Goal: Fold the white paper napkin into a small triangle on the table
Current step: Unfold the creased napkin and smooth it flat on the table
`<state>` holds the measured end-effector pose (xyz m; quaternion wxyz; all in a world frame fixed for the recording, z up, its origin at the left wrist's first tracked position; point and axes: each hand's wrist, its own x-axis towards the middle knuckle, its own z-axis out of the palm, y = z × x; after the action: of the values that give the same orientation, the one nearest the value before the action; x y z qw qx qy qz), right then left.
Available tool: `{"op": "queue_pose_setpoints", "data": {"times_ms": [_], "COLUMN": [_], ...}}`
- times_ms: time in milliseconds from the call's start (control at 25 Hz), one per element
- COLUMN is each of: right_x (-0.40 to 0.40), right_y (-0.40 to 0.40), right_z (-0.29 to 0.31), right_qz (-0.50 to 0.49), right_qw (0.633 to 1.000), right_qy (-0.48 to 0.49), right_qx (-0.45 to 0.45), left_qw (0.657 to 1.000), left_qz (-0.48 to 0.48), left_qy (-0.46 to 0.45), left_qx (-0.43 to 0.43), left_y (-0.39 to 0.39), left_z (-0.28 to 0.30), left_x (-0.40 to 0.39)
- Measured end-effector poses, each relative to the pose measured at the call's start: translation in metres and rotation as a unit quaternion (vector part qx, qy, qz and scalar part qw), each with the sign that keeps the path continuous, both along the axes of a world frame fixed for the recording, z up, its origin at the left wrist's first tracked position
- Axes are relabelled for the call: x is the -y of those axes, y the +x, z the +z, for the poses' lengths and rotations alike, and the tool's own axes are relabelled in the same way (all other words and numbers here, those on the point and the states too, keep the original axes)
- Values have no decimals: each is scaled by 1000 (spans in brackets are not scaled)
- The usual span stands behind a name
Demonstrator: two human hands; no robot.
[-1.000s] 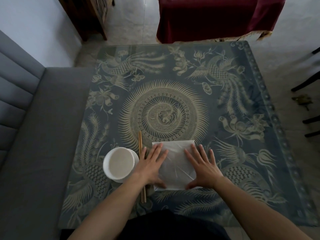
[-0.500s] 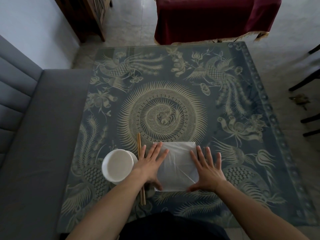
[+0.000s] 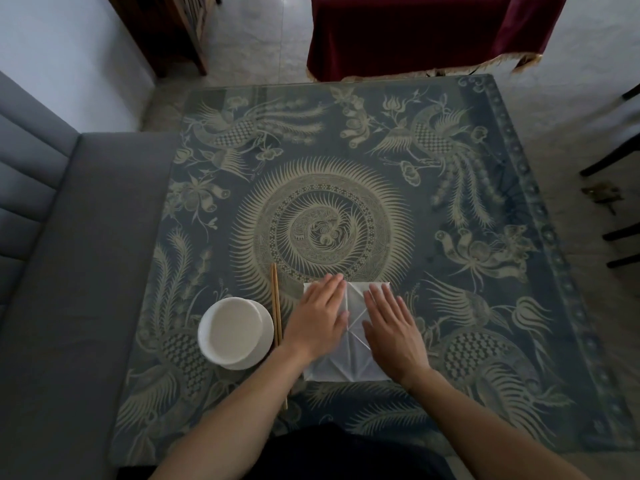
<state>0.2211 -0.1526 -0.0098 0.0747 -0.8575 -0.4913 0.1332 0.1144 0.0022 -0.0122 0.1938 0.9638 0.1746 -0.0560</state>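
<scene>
You've got no readable text, labels, brands or numbers anywhere in frame. The patterned cloth [image 3: 346, 209] on the counter carries only ornament: birds, flowers, a central medallion. The white bowl [image 3: 235, 332] at lower left and the napkin [image 3: 353, 327] are unprinted.

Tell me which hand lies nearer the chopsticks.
The left hand, flat on the napkin's left half, just right of the chopsticks; the right hand presses the napkin's far side.
</scene>
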Motion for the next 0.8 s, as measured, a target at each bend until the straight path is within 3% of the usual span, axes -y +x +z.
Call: {"op": "queue_pose_setpoints", "data": {"times_ms": [160, 440, 800], "right_x": [-14, -3, 9], "right_y": [-19, -21, -11], "right_z": [-19, -43, -51], "right_qz": [21, -12, -43], "right_qw": [1000, 999, 997], "right_qy": [6, -32, -65], "right_qx": [-17, -14, 3], "left_qw": [997, 998, 994], "left_qz": [58, 30, 40], "left_qy": [7, 48, 77], "left_qx": [46, -42, -65], "left_y": [-3, -19, -26], "left_z": [-28, -52, -51], "left_x": [38, 32, 21]}}
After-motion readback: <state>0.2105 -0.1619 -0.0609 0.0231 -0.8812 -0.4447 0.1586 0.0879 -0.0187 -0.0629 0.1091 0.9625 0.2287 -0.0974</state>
